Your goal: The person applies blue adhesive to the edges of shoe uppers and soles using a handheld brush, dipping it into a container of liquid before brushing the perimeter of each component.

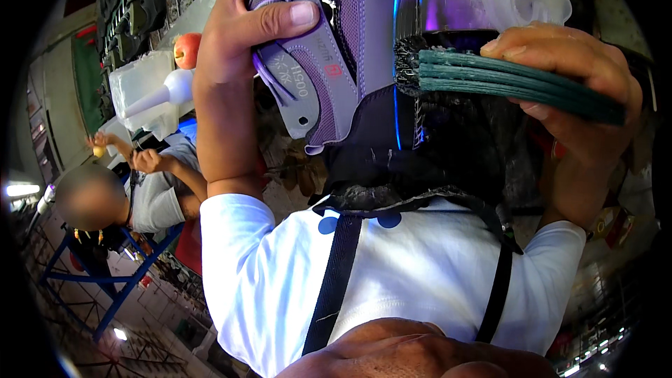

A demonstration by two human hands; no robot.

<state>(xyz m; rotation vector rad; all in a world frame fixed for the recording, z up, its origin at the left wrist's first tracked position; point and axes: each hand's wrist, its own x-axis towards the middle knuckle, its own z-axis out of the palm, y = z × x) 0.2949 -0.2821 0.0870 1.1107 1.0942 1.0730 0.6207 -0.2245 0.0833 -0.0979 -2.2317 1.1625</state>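
My left hand (262, 24) is closed round a grey-purple lace-up shoe (343, 49), the thumb pressed on its side by the purple laces. The shoe lies on its side, and the long edge toward the right glows with blue light lines. My right hand (581, 73) grips a brush (511, 78) with a layered teal handle. Its dark, clotted bristles meet the shoe's lit edge; whether they press on it I cannot tell. A black apron (413, 168) spreads below the shoe, with whitish smears on it.
A translucent container (525, 3) stands beyond my right hand. At left are an apple (187, 50), a pale squeeze bottle (164, 94) with a long nozzle and a clear plastic box (140, 80). Dark shoes (143, 0) hang on a rack. Another person (157, 196) sits at left, holding something small and yellow.
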